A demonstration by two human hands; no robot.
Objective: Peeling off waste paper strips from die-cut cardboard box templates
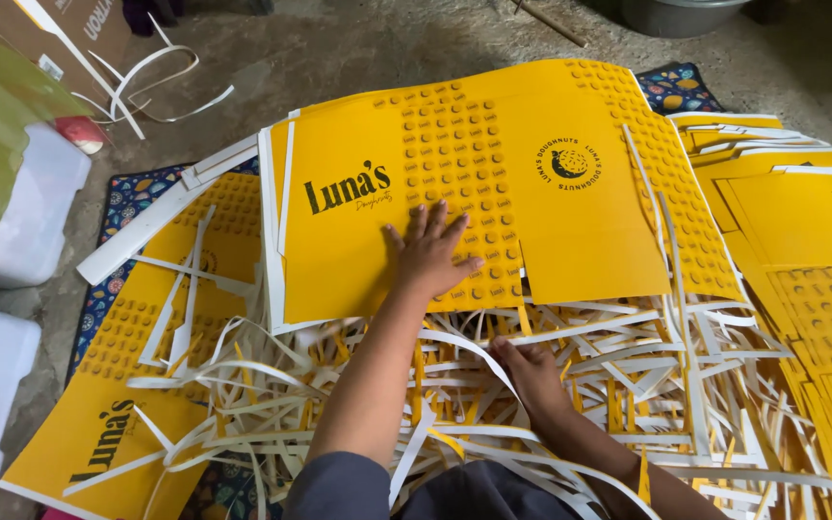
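My left hand (430, 252) lies flat, fingers spread, on the near edge of a yellow die-cut cardboard sheet (570, 221) printed with dark lettering, a round emblem and a band of small dots. That sheet tops a stack lying in front of me. My right hand (529, 371) rests lower, fingers curled into a heap of white and yellow cardboard trim strips (628, 376) just below the sheet's edge. Whether the right hand grips a strip is unclear.
More yellow sheets lie at the right (801, 221) and at the lower left (108, 433). A patterned mat (127, 197) shows beneath. White plastic tubs (21, 217) stand at the left, a cardboard box (60, 29) at top left, bare concrete floor (358, 43) beyond.
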